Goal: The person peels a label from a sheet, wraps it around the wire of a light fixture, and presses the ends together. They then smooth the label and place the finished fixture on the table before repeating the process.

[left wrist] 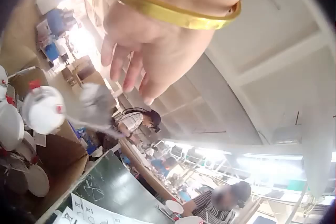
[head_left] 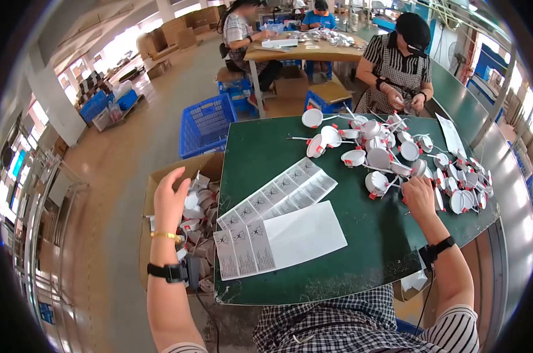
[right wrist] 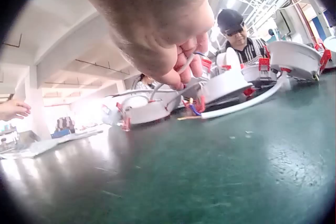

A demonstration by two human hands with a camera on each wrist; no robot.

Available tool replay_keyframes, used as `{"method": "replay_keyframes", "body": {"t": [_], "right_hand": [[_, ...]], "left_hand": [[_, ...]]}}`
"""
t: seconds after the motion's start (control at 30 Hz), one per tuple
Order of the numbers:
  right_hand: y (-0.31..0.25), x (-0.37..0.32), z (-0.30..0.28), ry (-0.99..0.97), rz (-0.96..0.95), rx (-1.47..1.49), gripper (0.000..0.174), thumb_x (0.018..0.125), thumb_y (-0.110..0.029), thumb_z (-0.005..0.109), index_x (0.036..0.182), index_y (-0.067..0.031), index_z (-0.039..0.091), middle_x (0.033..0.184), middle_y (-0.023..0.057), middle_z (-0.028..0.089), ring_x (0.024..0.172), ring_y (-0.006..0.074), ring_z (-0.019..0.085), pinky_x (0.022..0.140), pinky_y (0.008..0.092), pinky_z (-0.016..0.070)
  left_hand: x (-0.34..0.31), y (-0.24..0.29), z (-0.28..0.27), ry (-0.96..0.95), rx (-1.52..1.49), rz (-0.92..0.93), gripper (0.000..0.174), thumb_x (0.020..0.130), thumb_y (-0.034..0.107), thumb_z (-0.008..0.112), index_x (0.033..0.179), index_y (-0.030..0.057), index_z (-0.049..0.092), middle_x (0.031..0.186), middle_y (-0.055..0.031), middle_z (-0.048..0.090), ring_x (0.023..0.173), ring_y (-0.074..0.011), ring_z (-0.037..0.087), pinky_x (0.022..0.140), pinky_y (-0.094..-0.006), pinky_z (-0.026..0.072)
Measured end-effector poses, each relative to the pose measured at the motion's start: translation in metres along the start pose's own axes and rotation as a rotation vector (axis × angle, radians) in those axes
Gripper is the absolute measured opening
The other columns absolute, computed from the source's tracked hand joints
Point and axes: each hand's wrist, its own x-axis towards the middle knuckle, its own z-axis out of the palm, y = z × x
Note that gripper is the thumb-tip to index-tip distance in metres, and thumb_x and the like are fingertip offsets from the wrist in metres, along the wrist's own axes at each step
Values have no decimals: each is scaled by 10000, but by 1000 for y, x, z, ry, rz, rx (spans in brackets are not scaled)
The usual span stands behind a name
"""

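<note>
My left hand (head_left: 171, 197), fingers spread, is raised over a cardboard box (head_left: 181, 167) holding round white downlights with red clips (head_left: 193, 203). In the left wrist view, a blurred grey-white thing (left wrist: 95, 103) shows in the air below the fingers of that hand (left wrist: 157, 56), beside a sharper downlight (left wrist: 44, 109). My right hand (head_left: 419, 197) is at the near edge of a heap of downlights (head_left: 378, 157) on the green table. In the right wrist view its curled fingers (right wrist: 181, 58) pinch a white downlight cable (right wrist: 157, 91).
Printed label sheets (head_left: 272, 194) and a blank white sheet (head_left: 307, 235) lie on the green table (head_left: 360, 259). Behind the box stands a blue crate (head_left: 205, 123). Across the table a person (head_left: 399, 70) handles small parts; others sit at a farther wooden table (head_left: 313, 54).
</note>
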Motion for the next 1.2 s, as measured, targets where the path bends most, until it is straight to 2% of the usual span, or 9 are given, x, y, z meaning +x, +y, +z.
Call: {"method": "replay_keyframes", "body": {"t": [0.17,0.23,0.43,0.57,0.7,0.77,0.83,0.97,1.2], "right_hand": [[-21,5,-70,212,-78,138,83,707,-124,619,788,-133,601,727,24,525,751,205,565,772,366,423],[-28,2,-98,161,-98,191,127,696,-126,634,817,-138,596,721,16,525,722,194,564,758,356,423],[-75,-30,-153,-135,-276,217,78,684,-124,602,755,-142,574,700,-13,489,720,171,563,728,309,426],[-75,-40,-158,-10,-428,424,178,696,-121,614,873,-126,635,836,48,542,866,215,563,835,365,429],[-56,-64,-144,421,235,730,321,793,-60,643,1109,-113,621,985,112,587,917,262,583,758,335,471],[-58,-90,-118,349,454,928,271,874,-68,580,1144,-67,597,981,92,602,858,197,596,698,281,476],[-67,-113,-104,-45,855,1762,283,901,-47,510,1177,-26,568,962,68,609,823,129,588,704,258,474],[-83,-132,-105,-341,700,1748,451,854,73,425,1292,-20,476,1101,85,584,894,136,604,752,266,488],[-102,-130,-96,-232,703,2231,345,918,-26,509,1261,-4,486,1212,95,529,1049,161,594,823,277,495]], "left_hand": [[-46,67,26,-35,20,217,136,856,66,600,976,21,646,992,-90,665,916,-218,631,813,-317,483],[-77,100,50,-203,-174,235,124,834,36,606,950,37,649,951,-83,663,897,-222,631,819,-314,482],[-183,177,142,-626,-282,651,334,760,236,744,1055,105,657,1236,-119,538,1093,-284,544,919,-380,453],[-211,168,189,-706,-140,743,393,736,182,738,1114,159,632,1239,-98,506,1099,-283,521,940,-432,410],[-225,181,186,-596,25,717,460,728,144,738,1168,175,605,1264,-111,487,1132,-280,494,946,-449,398],[-226,196,180,-608,76,653,539,710,155,759,1217,173,578,1308,-153,458,1147,-318,481,970,-452,384],[-223,198,171,-649,54,650,524,690,167,777,1186,156,609,1333,-187,438,1181,-353,459,998,-448,373],[-205,179,159,-726,-89,674,393,671,119,783,1045,125,662,1355,-140,447,1249,-358,417,1030,-444,369],[-178,163,188,-913,-101,829,406,729,133,749,1092,100,570,1344,-133,455,1229,-376,440,984,-398,418]]}}
